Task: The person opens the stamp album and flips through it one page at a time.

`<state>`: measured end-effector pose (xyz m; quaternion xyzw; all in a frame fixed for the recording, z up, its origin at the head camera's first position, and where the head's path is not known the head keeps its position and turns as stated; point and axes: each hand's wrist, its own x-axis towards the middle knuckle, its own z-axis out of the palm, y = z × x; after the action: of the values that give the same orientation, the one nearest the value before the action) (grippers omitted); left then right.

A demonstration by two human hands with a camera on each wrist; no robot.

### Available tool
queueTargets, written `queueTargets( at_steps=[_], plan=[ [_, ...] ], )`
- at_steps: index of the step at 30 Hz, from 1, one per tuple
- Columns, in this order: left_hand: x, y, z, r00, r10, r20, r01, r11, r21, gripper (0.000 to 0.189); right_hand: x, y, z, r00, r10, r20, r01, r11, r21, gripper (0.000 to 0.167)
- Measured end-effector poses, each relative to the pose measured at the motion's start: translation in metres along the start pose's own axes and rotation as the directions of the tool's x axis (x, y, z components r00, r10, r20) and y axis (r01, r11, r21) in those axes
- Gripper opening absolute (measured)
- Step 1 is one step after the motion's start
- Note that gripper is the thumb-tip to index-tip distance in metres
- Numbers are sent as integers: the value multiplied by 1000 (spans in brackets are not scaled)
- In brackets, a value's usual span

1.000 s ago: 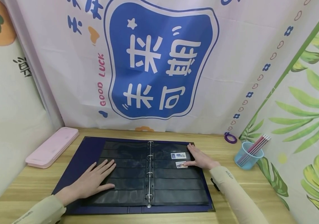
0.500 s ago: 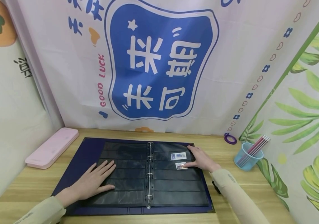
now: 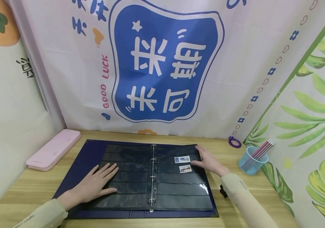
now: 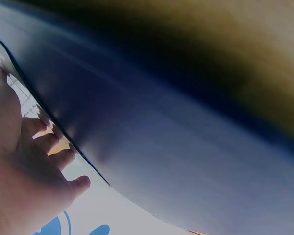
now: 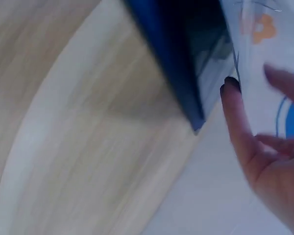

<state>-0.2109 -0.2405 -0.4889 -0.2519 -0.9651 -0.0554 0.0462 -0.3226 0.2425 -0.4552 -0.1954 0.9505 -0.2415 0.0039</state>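
Step in hand looks like lifting the right page (image 3: 180, 190) of the ring binder (image 3: 76, 167) lying open on the counter (image 3: 16, 196). Right hand (image 3: 210, 163) is at about 2 o'clock on it, spread, thumb and fingers well apart, fingertips at the page's far corner, no real pinch imo. Left hand (image 3: 89, 188) rests with fingers spread between 8 and 9 o'clock, over the left page (image 3: 131, 174), which seems a solid anchor. I'd ease the corner up, bring the thumb in so the sheet doesn't slip, and not yank against the rings (image 3: 152, 178). Go gently too, or the upper stamp (image 3: 182, 159) and lower stamp (image 3: 185, 168), both between 2 and 3 o'clock, might shift in their strips.

Vs a second ago: the thumb overlaps the lower stamp there; now it's off and the whole stamp shows. The page corner now rises over the cover corner, and there's new glare just past 3 o'clock. Left hand hasn't really budged.
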Motion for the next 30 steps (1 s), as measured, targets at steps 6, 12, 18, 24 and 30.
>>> queueTargets(
  at_steps=[6,12,18,24,30],
  plan=[
    [-1,0,-1,1000,4,5,-4,1000,-5,85,-8,-6,-18,976,196,92,-215,930,298,39],
    [0,-1,-3,1000,7,4,-7,1000,-12,85,-4,-29,-50,956,223,193,-284,870,402,26],
    [2,-1,-3,1000,30,-4,-30,999,-16,84,8,-66,-80,967,219,127,-252,875,412,38],
    [2,-1,0,1000,26,-1,-26,1000,-11,84,20,-104,-100,977,174,126,-211,889,406,34],
    [1,-3,0,1000,28,6,-28,1000,-4,84,33,-138,-109,981,144,129,-182,915,359,27]
  ],
)
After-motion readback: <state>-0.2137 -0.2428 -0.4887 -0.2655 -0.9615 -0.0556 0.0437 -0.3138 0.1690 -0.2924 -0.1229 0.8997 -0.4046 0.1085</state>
